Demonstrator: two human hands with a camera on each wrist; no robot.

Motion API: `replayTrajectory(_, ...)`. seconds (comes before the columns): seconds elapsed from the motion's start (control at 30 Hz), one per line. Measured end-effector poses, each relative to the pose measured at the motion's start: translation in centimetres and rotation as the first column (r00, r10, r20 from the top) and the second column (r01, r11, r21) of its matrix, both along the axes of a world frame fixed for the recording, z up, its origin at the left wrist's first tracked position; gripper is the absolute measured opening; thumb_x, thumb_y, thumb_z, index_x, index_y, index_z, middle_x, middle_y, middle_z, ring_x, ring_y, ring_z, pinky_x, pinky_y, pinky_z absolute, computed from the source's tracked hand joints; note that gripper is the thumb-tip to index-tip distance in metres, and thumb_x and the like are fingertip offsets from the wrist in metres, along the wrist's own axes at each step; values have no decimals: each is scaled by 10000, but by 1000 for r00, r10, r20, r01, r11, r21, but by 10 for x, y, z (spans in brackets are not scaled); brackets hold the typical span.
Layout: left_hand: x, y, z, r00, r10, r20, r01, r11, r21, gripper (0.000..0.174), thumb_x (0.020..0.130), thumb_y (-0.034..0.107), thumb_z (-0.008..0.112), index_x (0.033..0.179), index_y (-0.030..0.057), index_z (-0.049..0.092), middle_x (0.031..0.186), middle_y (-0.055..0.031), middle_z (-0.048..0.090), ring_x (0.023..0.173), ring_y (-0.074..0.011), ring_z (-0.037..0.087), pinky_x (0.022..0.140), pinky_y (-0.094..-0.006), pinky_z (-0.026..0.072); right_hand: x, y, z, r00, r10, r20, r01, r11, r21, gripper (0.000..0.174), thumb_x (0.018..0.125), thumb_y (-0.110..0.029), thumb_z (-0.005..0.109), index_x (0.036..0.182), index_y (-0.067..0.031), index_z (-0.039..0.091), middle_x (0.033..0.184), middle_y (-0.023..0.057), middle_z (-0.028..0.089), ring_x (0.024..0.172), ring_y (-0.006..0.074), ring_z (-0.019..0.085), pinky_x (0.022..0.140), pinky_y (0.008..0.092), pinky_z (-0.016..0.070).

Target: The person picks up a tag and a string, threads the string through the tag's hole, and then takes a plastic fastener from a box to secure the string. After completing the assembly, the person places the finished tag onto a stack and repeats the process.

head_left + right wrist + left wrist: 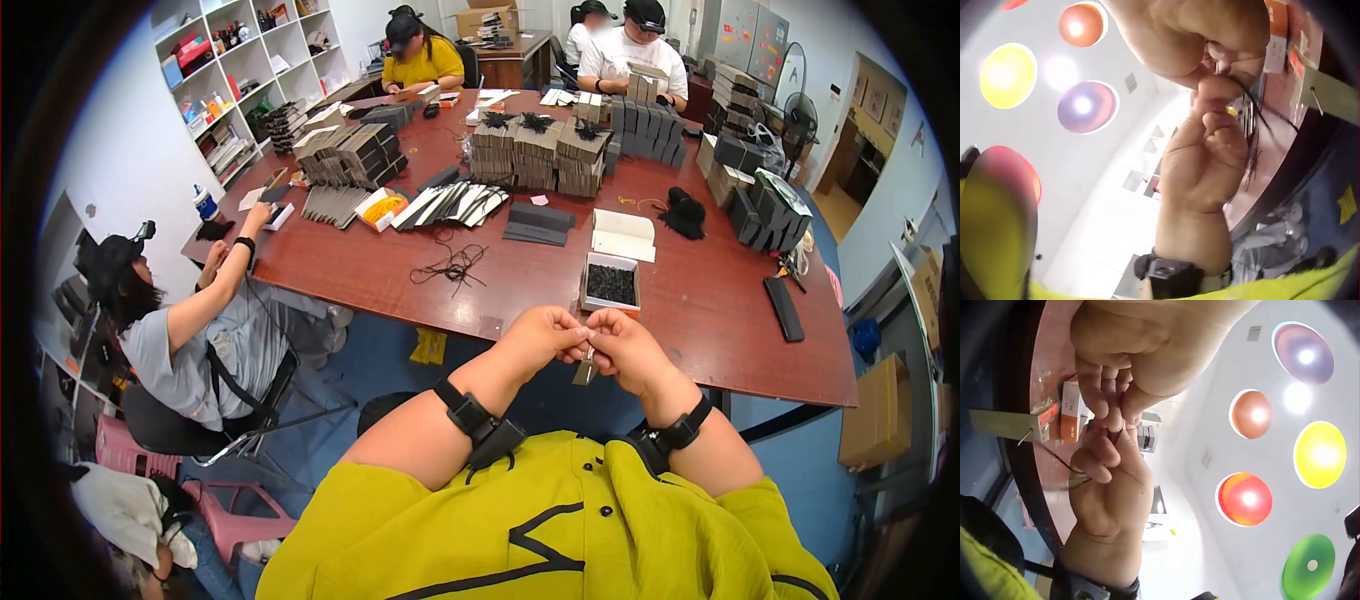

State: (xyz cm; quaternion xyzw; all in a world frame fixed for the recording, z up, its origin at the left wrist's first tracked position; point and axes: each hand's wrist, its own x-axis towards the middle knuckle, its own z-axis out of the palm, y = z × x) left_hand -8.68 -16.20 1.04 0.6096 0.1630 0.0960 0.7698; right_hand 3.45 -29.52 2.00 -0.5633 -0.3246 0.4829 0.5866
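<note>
My left hand (540, 340) and right hand (625, 350) meet fingertip to fingertip at the table's near edge. Between them they pinch a thin dark cord (1054, 453), whose pinched part is hidden by the fingers. From the cord hangs a pale, flat tag (585, 373) with a hole near one end; the cord passes through it. In the right wrist view the cord (1254, 103) runs out of my right fingers towards the tag (1333, 94). A white-and-orange box (612, 283) of small black pieces stands just beyond my hands.
Loose black cords (450, 265) lie to the left on the red-brown table (370, 275). Further back are stacks of grey-brown tags (540, 160) and dark flat pieces (538, 222). A black oblong item (783, 309) lies at right. Other people sit round the table, one (215, 330) at left.
</note>
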Motion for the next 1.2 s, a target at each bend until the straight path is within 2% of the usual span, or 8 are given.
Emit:
replayTrajectory(0.07, -1, 0, -3, 1000, 6, -5, -6, 1000, -10, 107, 861, 104, 611, 838, 13, 559, 774, -85, 645, 656, -124, 609, 598, -233, 497, 3, -1, 2, 979, 9, -204, -27, 996, -86, 69, 895, -113, 533, 956, -88, 515, 742, -24, 527, 579, 60, 472, 510, 190, 372)
replayTrajectory(0.2, -3, 2, -9, 1000, 31, -1, -31, 998, -51, 112, 875, 99, 584, 871, 1, 530, 794, -106, 640, 672, -139, 610, 608, -247, 503, 5, 0, -1, 988, -33, -151, 12, 990, -139, 75, 891, -111, 540, 958, -81, 527, 765, -22, 536, 625, 57, 487, 548, 192, 391)
replayTrajectory(0.3, -4, 4, -12, 999, 35, -9, -36, 997, -63, 99, 877, 86, 576, 868, 5, 521, 802, -108, 642, 680, -140, 613, 616, -247, 504, 2, 1, -3, 994, -62, -94, 51, 992, -118, 88, 892, -108, 539, 972, -71, 545, 799, -17, 548, 670, 56, 492, 581, 190, 402)
replayTrajectory(0.43, -6, 5, -13, 999, 35, 29, -33, 998, -57, 94, 873, 73, 580, 860, 4, 517, 804, -106, 642, 692, -137, 616, 623, -245, 504, 5, 1, -14, 992, -7, 125, 10, 1000, -21, 140, 869, -64, 563, 1008, -42, 568, 865, 3, 583, 750, 64, 526, 651, 201, 440)
replayTrajectory(0.5, -8, 4, -10, 999, 39, 22, -40, 999, 18, 92, 868, 73, 590, 849, 20, 518, 816, -104, 651, 703, -131, 617, 646, -243, 504, 5, 1, -16, 980, -6, 199, 2, 1000, 22, 152, 860, -51, 574, 1010, -31, 576, 873, 7, 594, 761, 69, 537, 667, 209, 451)
replayTrajectory(0.77, -10, -2, -4, 995, 54, 83, -73, 965, 251, 118, 845, 5, 588, 862, 19, 472, 781, -69, 601, 738, -118, 607, 670, -240, 509, -3, -3, -8, 806, -70, 587, 107, 994, -27, 133, 820, -102, 640, 918, -14, 622, 810, 56, 631, 717, 97, 575, 638, 236, 468)
replayTrajectory(1.07, -12, -1, -4, 984, 94, 149, -137, 940, 311, 130, 857, 4, 568, 888, 27, 444, 783, -52, 581, 753, -100, 597, 657, -225, 509, -11, -5, -2, 753, -179, 634, 91, 981, 170, 150, 812, -110, 640, 925, -13, 629, 784, 77, 626, 679, 128, 579, 610, 264, 460)
replayTrajectory(1.2, -13, -4, -3, 986, 83, 146, -127, 938, 324, 114, 861, 10, 563, 887, 29, 454, 789, -52, 585, 749, -97, 594, 656, -224, 507, -14, -8, 6, 734, -127, 667, 56, 990, 127, 131, 814, -107, 632, 923, -34, 638, 763, 89, 609, 676, 143, 574, 602, 268, 453)
